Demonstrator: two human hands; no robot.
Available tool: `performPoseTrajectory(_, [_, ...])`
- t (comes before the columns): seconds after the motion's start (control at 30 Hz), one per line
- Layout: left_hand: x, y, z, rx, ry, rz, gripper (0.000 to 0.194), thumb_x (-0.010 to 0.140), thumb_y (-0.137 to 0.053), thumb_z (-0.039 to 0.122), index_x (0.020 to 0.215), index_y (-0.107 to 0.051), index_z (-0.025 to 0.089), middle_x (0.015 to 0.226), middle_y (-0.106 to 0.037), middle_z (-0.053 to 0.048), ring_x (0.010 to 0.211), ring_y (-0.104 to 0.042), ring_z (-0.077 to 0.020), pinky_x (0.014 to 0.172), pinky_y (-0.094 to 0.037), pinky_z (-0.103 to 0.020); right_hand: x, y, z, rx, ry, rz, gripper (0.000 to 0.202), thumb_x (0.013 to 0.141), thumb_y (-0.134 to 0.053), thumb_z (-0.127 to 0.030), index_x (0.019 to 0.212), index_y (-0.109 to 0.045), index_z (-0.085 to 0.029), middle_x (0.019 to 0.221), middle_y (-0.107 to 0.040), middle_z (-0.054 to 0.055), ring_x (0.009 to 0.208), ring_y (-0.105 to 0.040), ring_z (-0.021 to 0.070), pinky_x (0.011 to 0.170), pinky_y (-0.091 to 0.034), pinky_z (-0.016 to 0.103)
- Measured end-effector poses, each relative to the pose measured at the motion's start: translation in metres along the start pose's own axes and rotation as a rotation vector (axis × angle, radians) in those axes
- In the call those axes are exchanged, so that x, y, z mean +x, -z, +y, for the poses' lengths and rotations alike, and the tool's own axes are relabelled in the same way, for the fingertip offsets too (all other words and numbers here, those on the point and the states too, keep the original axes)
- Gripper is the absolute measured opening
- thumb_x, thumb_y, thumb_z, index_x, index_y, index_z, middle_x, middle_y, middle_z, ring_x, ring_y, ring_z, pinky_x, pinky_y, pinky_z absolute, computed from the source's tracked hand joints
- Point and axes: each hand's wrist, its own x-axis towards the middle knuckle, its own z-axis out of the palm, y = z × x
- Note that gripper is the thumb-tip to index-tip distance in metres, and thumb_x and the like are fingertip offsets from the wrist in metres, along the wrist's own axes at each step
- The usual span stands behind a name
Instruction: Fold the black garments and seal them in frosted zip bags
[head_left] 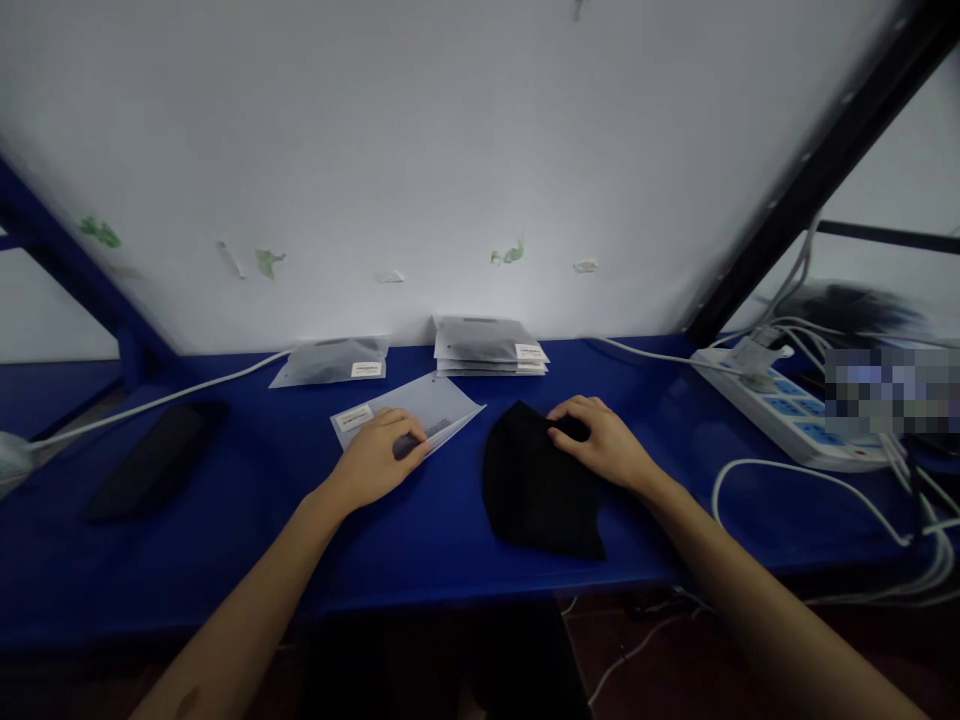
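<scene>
My left hand (382, 455) has its thumb and fingers closed on the lower edge of a translucent plastic bag (420, 400) with a white label, which lies slanted on the blue table. To the right, my right hand (600, 438) pinches the upper right corner of a folded black cloth (540, 485), which lies flat near the table's front edge. Behind the hands sit a stack of similar labelled bags (487, 345) and, further left, another bag (330, 362).
The blue table (420, 560) meets a pale wall. A dark flat object (157, 460) lies at the left, beside a white cable. On the right are a white power strip (795, 410), looping white cables and a black frame post (810, 170).
</scene>
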Motion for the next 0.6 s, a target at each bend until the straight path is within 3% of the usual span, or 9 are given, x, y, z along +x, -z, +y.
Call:
performPoseTrajectory(0.17, [0.0, -0.001, 0.0, -0.012, -0.008, 0.015, 0.011, 0.089, -0.061, 0.031, 0.087, -0.069, 0.025, 0.101, -0.071, -0.001, 0.103, -0.061, -0.0233, 0.094, -0.048, -0.043, 0.001, 0.006, -0.005, 0.06, 0.082, -0.069, 0.019, 0.088, -0.058, -0.036, 0.099, -0.069, -0.024, 0.103, -0.073, 0.004, 0.099, -0.062, 0.0236, 0.098, -0.044, 0.046])
performPoseTrajectory(0.37, [0.0, -0.005, -0.002, -0.036, -0.018, 0.034, 0.007, 0.089, -0.064, 0.028, 0.088, -0.07, 0.024, 0.102, -0.072, -0.001, 0.101, -0.062, -0.0222, 0.092, -0.049, -0.041, 0.013, 0.018, -0.019, -0.058, 0.15, -0.272, 0.026, 0.088, -0.057, -0.026, 0.111, -0.071, -0.024, 0.109, -0.073, 0.005, 0.103, -0.063, 0.0244, 0.095, -0.047, 0.045])
performPoseTrajectory(0.5, [0.0, -0.005, 0.002, -0.049, -0.009, 0.035, 0.008, 0.089, -0.063, 0.028, 0.087, -0.07, 0.024, 0.1, -0.071, -0.001, 0.098, -0.062, -0.022, 0.088, -0.049, -0.04, 0.02, 0.017, -0.045, -0.206, 0.217, -0.358, 0.032, 0.084, -0.057, -0.016, 0.111, -0.072, -0.021, 0.106, -0.072, 0.009, 0.1, -0.063, 0.0251, 0.092, -0.047, 0.043])
performPoseTrajectory(0.6, [0.0, -0.005, 0.005, -0.059, -0.001, 0.037, 0.008, 0.088, -0.063, 0.027, 0.085, -0.07, 0.023, 0.097, -0.071, -0.001, 0.095, -0.062, -0.0218, 0.087, -0.049, -0.039, 0.021, 0.012, -0.075, -0.246, 0.28, -0.332, 0.026, 0.082, -0.058, -0.012, 0.102, -0.072, -0.019, 0.1, -0.07, 0.008, 0.093, -0.061, 0.0241, 0.088, -0.047, 0.041])
